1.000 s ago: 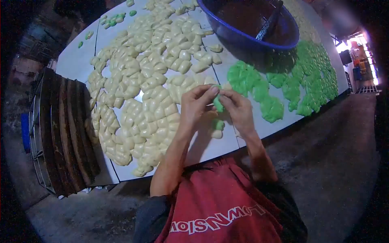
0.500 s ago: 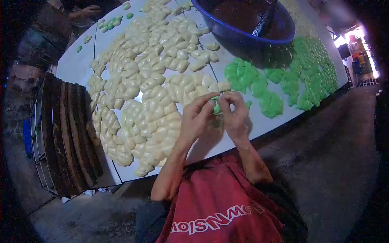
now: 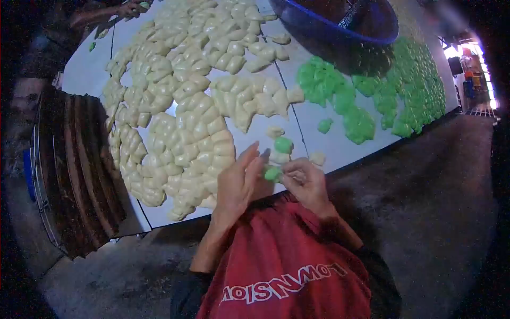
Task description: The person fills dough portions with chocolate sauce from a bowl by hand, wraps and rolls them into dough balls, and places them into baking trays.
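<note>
In the head view my right hand [image 3: 307, 186] pinches a small green dough piece [image 3: 272, 174] close to the table's front edge. My left hand [image 3: 234, 186] is beside it, fingers stretched out and apart, with the green piece near its fingertips. Just beyond my hands lie a rounded green dough lump [image 3: 283, 144], a cream dough piece [image 3: 279, 157] touching it and a small cream scrap [image 3: 274, 131]. Farther right are a loose green piece [image 3: 325, 125] and another cream scrap [image 3: 317, 158].
Many cream dough pieces [image 3: 196, 127] cover the left of the white table [image 3: 255, 139]. Green dough pieces [image 3: 358, 125] spread on the right. A blue basin [image 3: 340, 29] stands at the back. Stacked dark trays [image 3: 79, 175] are at left. Another person's hand [image 3: 130, 8] is at far left.
Both hands have drawn back toward my body and separated; earlier they pinched a green piece together. The green lump and cream pieces beyond them now show. The view has shifted slightly.
</note>
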Motion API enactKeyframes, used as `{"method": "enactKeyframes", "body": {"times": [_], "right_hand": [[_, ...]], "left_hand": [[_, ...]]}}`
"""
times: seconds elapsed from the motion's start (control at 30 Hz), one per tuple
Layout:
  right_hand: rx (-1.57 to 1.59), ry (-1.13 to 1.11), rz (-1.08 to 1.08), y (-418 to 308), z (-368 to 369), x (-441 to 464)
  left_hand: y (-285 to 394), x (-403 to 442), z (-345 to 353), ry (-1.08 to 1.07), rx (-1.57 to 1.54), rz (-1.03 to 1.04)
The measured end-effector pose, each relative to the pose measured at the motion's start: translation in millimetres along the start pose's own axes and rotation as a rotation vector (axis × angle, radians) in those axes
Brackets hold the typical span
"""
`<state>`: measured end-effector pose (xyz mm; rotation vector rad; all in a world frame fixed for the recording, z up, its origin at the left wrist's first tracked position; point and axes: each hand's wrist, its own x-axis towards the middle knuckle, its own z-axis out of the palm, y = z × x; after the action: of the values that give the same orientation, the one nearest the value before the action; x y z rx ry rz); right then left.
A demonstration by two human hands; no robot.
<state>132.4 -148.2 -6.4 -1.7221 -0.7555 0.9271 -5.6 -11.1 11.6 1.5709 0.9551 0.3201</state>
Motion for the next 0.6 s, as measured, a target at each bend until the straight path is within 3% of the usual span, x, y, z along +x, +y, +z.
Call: {"method": "enactKeyframes", "body": {"times": [0.07,0.13,0.17,0.2,0.27,0.33,0.37,0.4,0.43,0.47,0.6], "right_hand": [[-0.104,-0.015,0.174,8,7,3],[-0.33,0.027,0.136,11,8,4],[-0.416,-0.012,0.148,6,2,4],[-0.501,-0.048,0.157,-1,-3,7],[-0.393,0.039,0.138,-6,-14,16],[-0.309,0.153,0.114,-12,-23,32],[-0.235,0.178,-0.025,-5,-24,43],[-0.296,0.071,-0.067,1,-27,51],[-0.354,-0.037,-0.11,6,-30,59],[-0.411,-0.146,-0.156,8,-32,64],[-0.234,-0.159,0.083,13,-41,59]], "left_hand": [[-5,-11,-2,0.023,0.051,-0.035],[-7,-18,-4,-0.035,0.107,-0.025],[-3,-19,0,-0.134,-0.002,-0.172],[-8,-19,8,-0.101,0.074,-0.072],[-27,-16,27,-0.034,0.223,0.136],[-25,-9,32,-0.051,0.158,0.13],[-19,-7,35,-0.05,0.144,0.112],[-12,-7,37,-0.05,0.131,0.095],[-4,-7,36,-0.132,0.01,-0.09],[-2,-9,37,-0.106,0.076,-0.041],[-6,-15,44,0.019,0.241,0.086]]}}
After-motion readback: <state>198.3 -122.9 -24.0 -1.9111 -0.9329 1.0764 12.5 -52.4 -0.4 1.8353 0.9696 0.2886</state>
